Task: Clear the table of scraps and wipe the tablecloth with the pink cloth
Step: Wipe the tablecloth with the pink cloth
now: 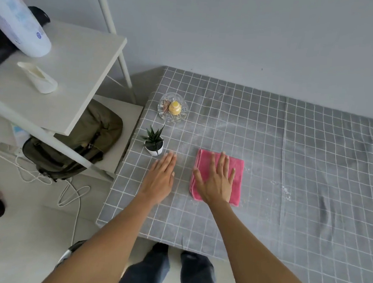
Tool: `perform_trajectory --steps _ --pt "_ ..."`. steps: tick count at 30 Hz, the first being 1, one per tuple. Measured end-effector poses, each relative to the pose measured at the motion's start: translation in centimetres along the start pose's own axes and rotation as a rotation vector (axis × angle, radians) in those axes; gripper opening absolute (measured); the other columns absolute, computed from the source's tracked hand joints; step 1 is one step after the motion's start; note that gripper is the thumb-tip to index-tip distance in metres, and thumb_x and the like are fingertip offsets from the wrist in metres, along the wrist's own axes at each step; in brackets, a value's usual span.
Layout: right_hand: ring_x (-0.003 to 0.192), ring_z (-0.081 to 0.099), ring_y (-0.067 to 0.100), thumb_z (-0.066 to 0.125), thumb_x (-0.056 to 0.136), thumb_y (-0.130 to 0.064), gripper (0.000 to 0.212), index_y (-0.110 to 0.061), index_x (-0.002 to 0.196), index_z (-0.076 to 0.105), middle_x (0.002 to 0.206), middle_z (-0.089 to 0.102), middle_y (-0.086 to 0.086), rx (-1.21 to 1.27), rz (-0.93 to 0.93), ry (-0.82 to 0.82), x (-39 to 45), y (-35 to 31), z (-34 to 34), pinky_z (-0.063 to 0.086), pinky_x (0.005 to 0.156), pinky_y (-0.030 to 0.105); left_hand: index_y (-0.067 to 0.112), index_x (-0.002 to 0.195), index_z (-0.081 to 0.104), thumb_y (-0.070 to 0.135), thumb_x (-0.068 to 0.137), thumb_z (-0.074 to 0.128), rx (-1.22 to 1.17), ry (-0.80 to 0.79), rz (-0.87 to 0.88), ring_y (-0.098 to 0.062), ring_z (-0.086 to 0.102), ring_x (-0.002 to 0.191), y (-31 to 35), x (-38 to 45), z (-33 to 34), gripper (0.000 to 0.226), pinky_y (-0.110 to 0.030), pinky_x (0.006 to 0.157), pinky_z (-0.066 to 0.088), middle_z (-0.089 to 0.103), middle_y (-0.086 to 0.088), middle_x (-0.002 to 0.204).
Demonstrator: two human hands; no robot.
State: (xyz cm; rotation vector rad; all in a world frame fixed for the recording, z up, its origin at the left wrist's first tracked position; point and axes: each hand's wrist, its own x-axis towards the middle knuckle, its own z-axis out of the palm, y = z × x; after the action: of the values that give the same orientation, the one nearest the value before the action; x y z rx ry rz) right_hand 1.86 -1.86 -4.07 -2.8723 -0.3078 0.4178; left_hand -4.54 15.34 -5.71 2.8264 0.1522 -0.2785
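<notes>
Both hands lie flat near the middle of the frame. The right hand (216,184) is spread wide, palm down, pressing on the folded pink terry cloth (236,181); it pinches nothing. The left hand (161,176), fingers straight and close together, rests flat on the grey tablecloth with its white grid lines (269,148), just left of the cloth and gripping nothing.

White crumbs or powder (286,190) dust the fabric to the right of the cloth, with a fainter pale smear running toward the upper middle. That reads to me as wiping under way, with that patch not yet reached.

Just above the left fingertips stands a small spiky green plant in a white pot (154,142), and higher up a cut-glass dish holding a small yellow bottle (174,107). A broad sweep to the left could knock the pot over or off the table's edge. The tablecloth looks loose and rumpled at the right of the frame, so a hard push may drag and bunch it, or scatter the crumbs onto the floor.

At the upper left, a large white plastic bottle (18,23) on the white shelf carries a blue label, too blurred to read.
</notes>
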Motion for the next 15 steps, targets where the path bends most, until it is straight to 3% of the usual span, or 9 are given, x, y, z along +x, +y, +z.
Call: perform_trajectory --steps 3,6,11,15 --pt "0.144 -0.021 0.022 0.006 0.082 -0.076 0.087 -0.028 0.150 -0.016 0.158 -0.021 0.005 -0.010 0.055 0.012 0.5 -0.7 1.7 -0.017 0.115 0.047 0.018 0.151 -0.004 0.037 0.098 0.003 0.005 0.044 0.029 -0.013 -0.011 0.146 -1.2 0.5 0.8 0.057 -0.038 0.121 0.002 -0.009 0.002 0.159" --pt "0.145 -0.020 0.021 0.011 0.084 -0.076 0.085 -0.028 0.150 -0.014 0.157 -0.020 0.003 -0.031 0.072 0.064 0.6 -0.6 2.7 -0.019 0.114 0.046 0.019 0.152 0.001 0.036 0.100 0.007 -0.008 0.095 0.047 -0.010 -0.009 0.146 -1.6 0.4 1.3 0.055 -0.034 0.120 -0.006 -0.005 0.003 0.159" --pt "0.147 -0.013 0.019 0.017 0.096 -0.056 0.066 -0.030 0.152 -0.005 0.160 -0.010 0.000 -0.016 0.071 0.109 0.6 -0.5 3.2 -0.014 0.117 0.046 0.019 0.153 0.007 0.032 0.101 0.015 0.001 0.130 0.032 -0.009 -0.003 0.147 -1.7 0.2 1.4 0.054 -0.035 0.120 -0.002 0.001 0.004 0.160" --pt "0.147 -0.011 0.016 0.011 0.092 -0.043 0.063 -0.030 0.151 -0.004 0.160 -0.008 -0.002 -0.017 0.027 0.087 0.5 0.8 2.7 -0.013 0.117 0.044 0.019 0.152 0.008 0.033 0.100 0.013 0.004 0.136 0.027 -0.009 -0.002 0.147 -1.7 0.2 1.3 0.054 -0.035 0.120 -0.002 0.003 0.004 0.160"
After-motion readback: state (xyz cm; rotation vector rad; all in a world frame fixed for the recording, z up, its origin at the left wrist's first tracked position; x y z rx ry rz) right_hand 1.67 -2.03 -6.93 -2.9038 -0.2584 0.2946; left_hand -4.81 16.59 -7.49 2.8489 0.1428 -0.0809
